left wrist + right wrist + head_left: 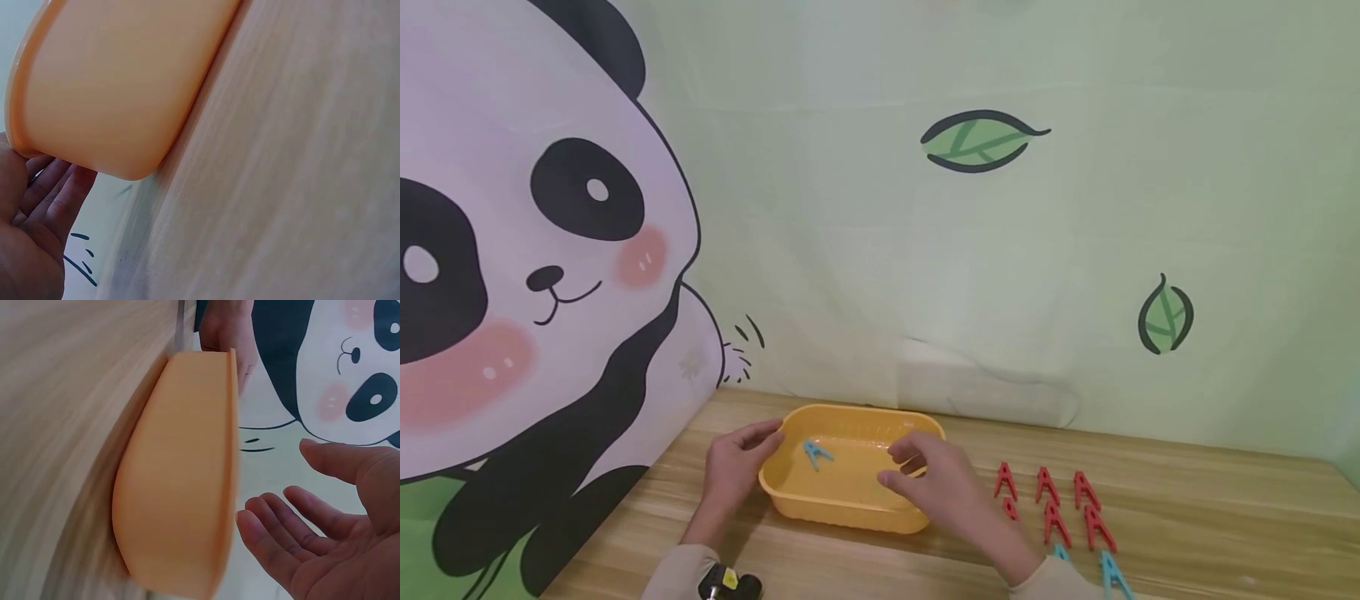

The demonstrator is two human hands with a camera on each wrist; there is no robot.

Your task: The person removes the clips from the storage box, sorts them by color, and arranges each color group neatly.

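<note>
A yellow plastic basin (850,510) sits on the wooden table, with one blue clothespin (810,451) lying inside toward its left end. My left hand (733,463) holds the basin's left end; in the left wrist view the thumb is at the rim and the fingers (69,200) lie against the outer wall. Over the basin's right side hovers my right hand (943,483), thumb and fingers spread apart. Nothing is between them in the right wrist view, where the hand (331,534) is clear of the rim.
Several red clothespins (1055,525) stand in two rows on the table right of the basin. Nearer, blue clothespins (1112,571) show, one partly behind the right sleeve. Behind the table hangs a pale green backdrop (865,250) with a printed panda.
</note>
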